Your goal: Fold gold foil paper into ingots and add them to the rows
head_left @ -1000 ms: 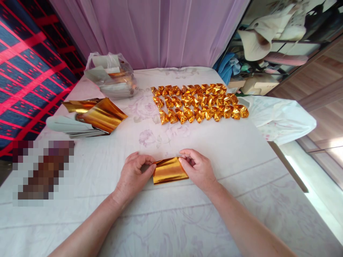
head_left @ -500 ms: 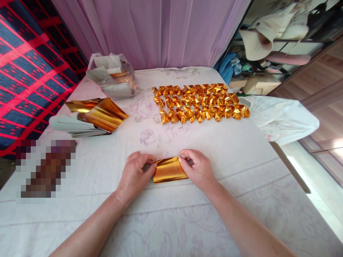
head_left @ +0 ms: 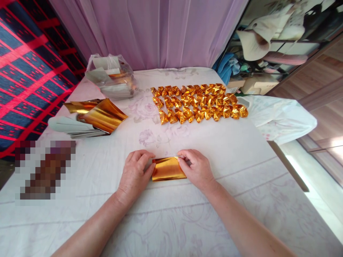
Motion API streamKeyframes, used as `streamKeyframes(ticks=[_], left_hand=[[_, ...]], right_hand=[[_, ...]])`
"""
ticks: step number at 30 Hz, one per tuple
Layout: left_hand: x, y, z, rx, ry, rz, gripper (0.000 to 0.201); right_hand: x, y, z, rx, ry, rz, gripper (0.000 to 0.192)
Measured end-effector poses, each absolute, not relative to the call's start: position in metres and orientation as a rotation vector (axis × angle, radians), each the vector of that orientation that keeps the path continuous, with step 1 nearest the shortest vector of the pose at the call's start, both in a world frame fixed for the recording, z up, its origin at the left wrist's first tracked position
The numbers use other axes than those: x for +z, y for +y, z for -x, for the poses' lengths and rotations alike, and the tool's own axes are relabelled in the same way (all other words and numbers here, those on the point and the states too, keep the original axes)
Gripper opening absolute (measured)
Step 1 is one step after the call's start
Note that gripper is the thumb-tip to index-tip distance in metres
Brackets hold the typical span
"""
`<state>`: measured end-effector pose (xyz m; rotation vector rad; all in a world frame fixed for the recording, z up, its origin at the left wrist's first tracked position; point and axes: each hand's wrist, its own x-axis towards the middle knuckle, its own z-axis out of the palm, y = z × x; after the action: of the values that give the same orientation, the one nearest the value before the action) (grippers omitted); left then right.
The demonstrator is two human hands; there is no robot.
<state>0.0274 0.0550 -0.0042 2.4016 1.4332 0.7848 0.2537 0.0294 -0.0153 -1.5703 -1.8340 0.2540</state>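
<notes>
A folded sheet of shiny gold foil paper (head_left: 168, 169) lies on the pale flowered cloth (head_left: 171, 214) in front of me. My left hand (head_left: 136, 170) pinches its left end, thumb and fingers at the upper corner. At the right end, my right hand (head_left: 197, 167) grips the upper corner between thumb and fingertips. Beyond my hands sit three rows of folded gold paper pieces (head_left: 198, 114). To the left, a fanned stack of gold foil sheets (head_left: 107, 116) shows some pale undersides.
A clear plastic bag (head_left: 112, 76) with more sheets stands at the back left. A pixelated patch (head_left: 45, 171) covers something at the left. A white bag (head_left: 286, 116) hangs by the right table edge, near a cluttered shelf (head_left: 268, 80). A purple curtain (head_left: 152, 34) closes the back.
The view has shifted very slightly. Both hands stay at the ends of the gold foil paper, which lies a little flatter and straighter now.
</notes>
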Motion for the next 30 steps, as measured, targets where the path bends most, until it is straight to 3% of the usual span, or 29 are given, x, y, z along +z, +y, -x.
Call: streamKeyframes(ticks=[30], left_hand=[[0.0012, 0.0469, -0.0211, 0.584, 1.258, -2.580, 0.027]], right_hand=[[-0.0151, 0.0286, -0.2543, 0.236, -1.849, 1.578, 0.012]])
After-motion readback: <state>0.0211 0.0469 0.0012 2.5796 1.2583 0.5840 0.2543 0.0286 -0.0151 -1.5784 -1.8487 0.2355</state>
